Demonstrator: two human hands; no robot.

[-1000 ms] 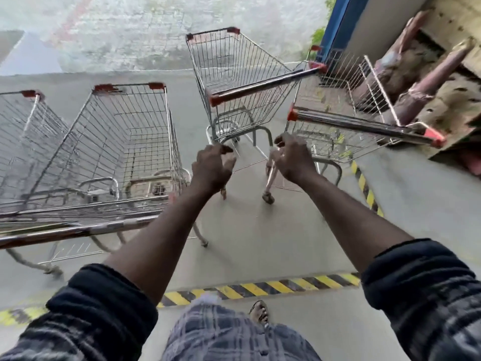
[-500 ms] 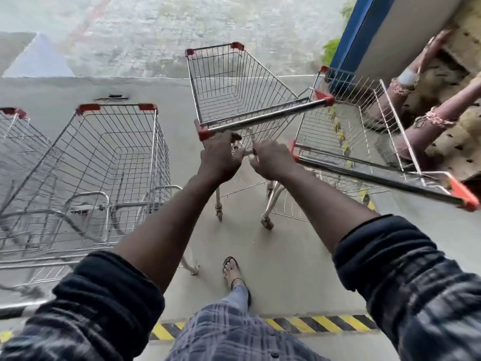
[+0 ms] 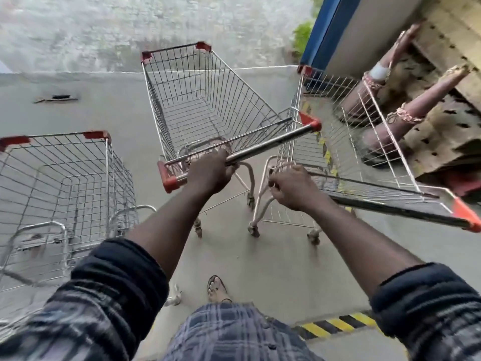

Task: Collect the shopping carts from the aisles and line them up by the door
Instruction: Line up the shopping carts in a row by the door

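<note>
Carts of silver wire with red corner caps, three, stand on grey floor (image 3: 117,113). The left hand (image 3: 210,173) wraps its grip round the middle cart (image 3: 208,100) handle. The right hand (image 3: 291,188) wraps its grip round the handle of the second cart (image 3: 364,142), just right of the middle one. The third cart (image 3: 65,178) stands apart, left.

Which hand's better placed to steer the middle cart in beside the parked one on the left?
Left. The left hand grips the handle of the middle cart, on the side nearest the parked cart; the right hand holds the right cart.
</note>
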